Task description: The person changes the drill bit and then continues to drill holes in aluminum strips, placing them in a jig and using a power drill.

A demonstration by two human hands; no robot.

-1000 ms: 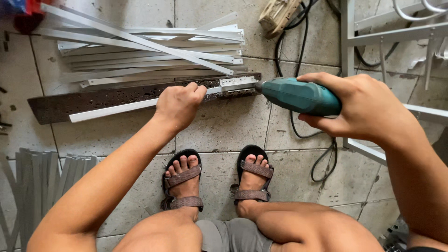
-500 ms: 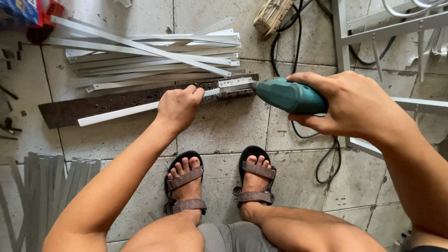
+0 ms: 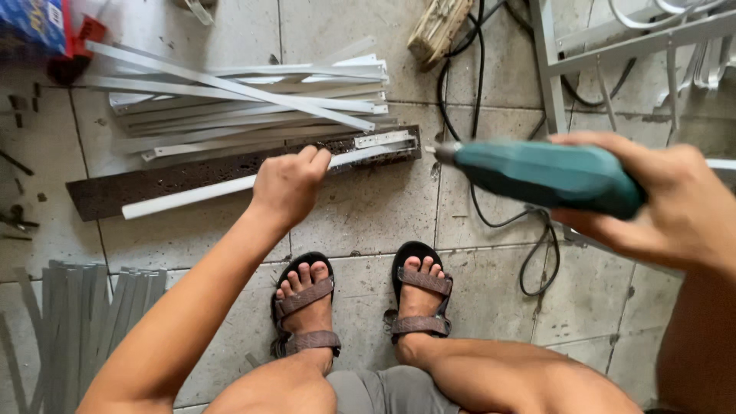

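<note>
My left hand (image 3: 287, 188) grips a long white metal strip (image 3: 188, 196) that lies on a dark wooden plank (image 3: 161, 180) on the tiled floor. My right hand (image 3: 675, 203) holds a teal electric drill (image 3: 548, 176) level, its tip pointing left toward the strip's right end (image 3: 387, 142). The drill tip sits just off that end, a little apart from it. A stack of similar white strips (image 3: 245, 103) lies behind the plank.
My sandalled feet (image 3: 360, 303) rest on the tiles below the plank. Black cables (image 3: 475, 92) run across the floor at centre right. A white metal frame (image 3: 613, 54) stands at top right. Grey strips (image 3: 77, 322) lie at lower left.
The drill and my right hand have drawn back to the right, away from the strip's end. My left hand keeps its hold on the strip.
</note>
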